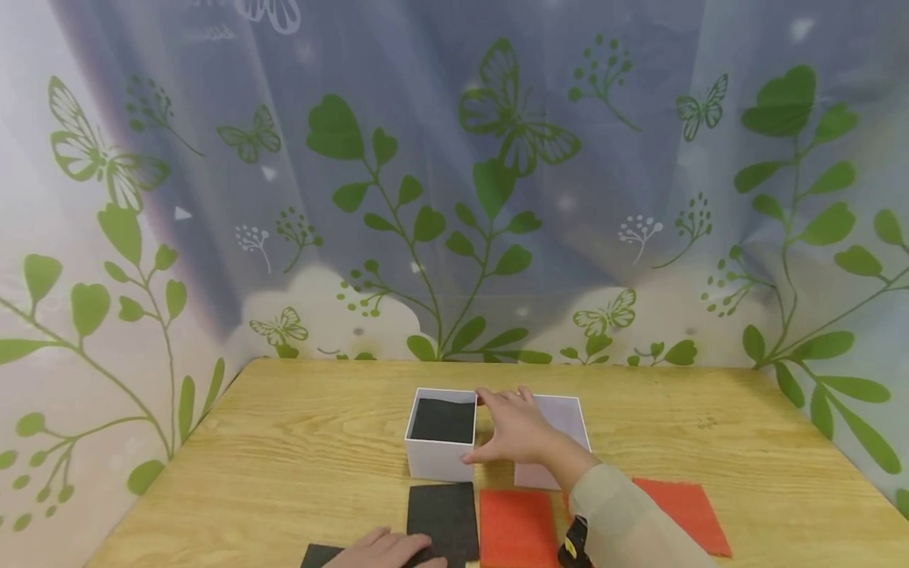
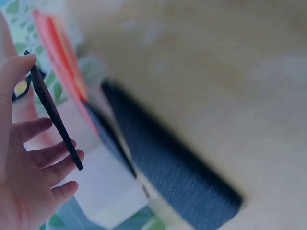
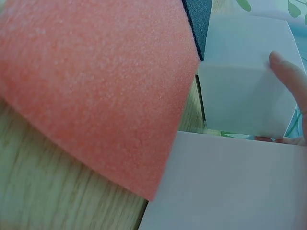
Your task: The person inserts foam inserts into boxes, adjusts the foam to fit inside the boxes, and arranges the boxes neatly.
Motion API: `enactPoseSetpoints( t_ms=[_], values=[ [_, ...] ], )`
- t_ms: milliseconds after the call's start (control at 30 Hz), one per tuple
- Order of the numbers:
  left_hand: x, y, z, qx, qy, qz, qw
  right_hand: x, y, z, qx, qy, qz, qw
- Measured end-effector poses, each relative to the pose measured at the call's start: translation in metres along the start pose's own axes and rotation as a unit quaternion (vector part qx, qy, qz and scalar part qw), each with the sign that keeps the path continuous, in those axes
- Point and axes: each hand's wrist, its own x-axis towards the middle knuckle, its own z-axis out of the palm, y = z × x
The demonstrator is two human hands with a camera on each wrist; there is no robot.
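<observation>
Two open white boxes stand side by side, the left box (image 1: 440,460) with a black foam sheet (image 1: 444,420) inside. My right hand (image 1: 518,430) grips the left box at its right side, thumb at the near corner and fingers at the far one; the right wrist view shows the thumb (image 3: 288,74) against this box (image 3: 244,98). The right box (image 1: 561,414) is partly hidden behind that hand. At the bottom edge my left hand (image 1: 379,550) is partly cut off. In the left wrist view its thumb and fingers hold a thin black foam sheet (image 2: 53,112), seen edge-on.
In front of the left box lies another black sheet (image 1: 442,517). Beside it is a red foam sheet (image 1: 518,525), with another red sheet (image 1: 682,513) farther right, partly behind the sleeve. A patterned curtain (image 1: 454,197) hangs behind the wooden table (image 1: 319,442).
</observation>
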Motion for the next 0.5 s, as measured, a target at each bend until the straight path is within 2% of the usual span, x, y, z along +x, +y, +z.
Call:
enactPoseSetpoints(
  t_ms=[33,67,100,300,400,500],
  values=[
    [0.001,-0.003,-0.01,0.004,-0.023,0.013,0.9996,0.0,0.0,0.0,0.0,-0.001,0.0,1.0],
    [0.002,-0.007,-0.017,0.02,-0.024,0.03,0.999,0.0,-0.001,-0.001,-0.002,-0.001,0.0,1.0],
    [0.002,-0.011,-0.022,0.047,-0.005,0.06,0.9971,0.0,-0.001,-0.001,-0.003,-0.001,0.0,1.0],
    [0.014,-0.025,-0.05,0.047,0.066,0.009,0.9966,0.001,-0.003,-0.001,-0.002,-0.003,0.001,1.0],
    [0.024,-0.035,-0.057,0.048,0.085,-0.013,0.9952,0.001,-0.002,-0.001,-0.004,-0.004,0.0,1.0],
    [0.034,-0.046,-0.061,0.054,0.093,-0.022,0.9939,0.001,-0.002,0.0,-0.003,-0.002,0.002,1.0]
  ],
)
